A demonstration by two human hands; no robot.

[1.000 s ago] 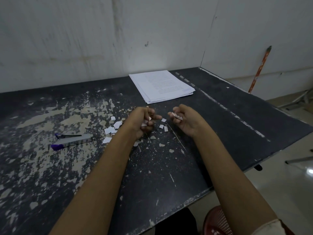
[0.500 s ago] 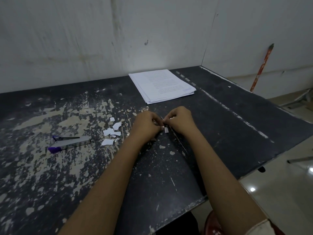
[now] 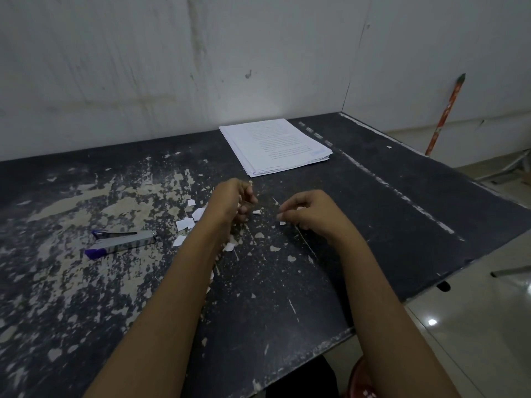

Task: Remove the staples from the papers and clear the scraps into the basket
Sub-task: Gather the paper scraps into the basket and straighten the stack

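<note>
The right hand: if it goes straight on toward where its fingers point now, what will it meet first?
The right hand has its fingers pointing left, low over the table. It would probably meet the small paper scrap lying between the hands first, then the left hand. Depth is unclear from one view.

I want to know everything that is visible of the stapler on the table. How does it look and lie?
The stapler has a shiny silver metal body and purple parts at its left end. Its thin upper arm is slightly raised from the base. It lies flat on the worn dark table, left of some white paper scraps. Only the table touches it.
</note>
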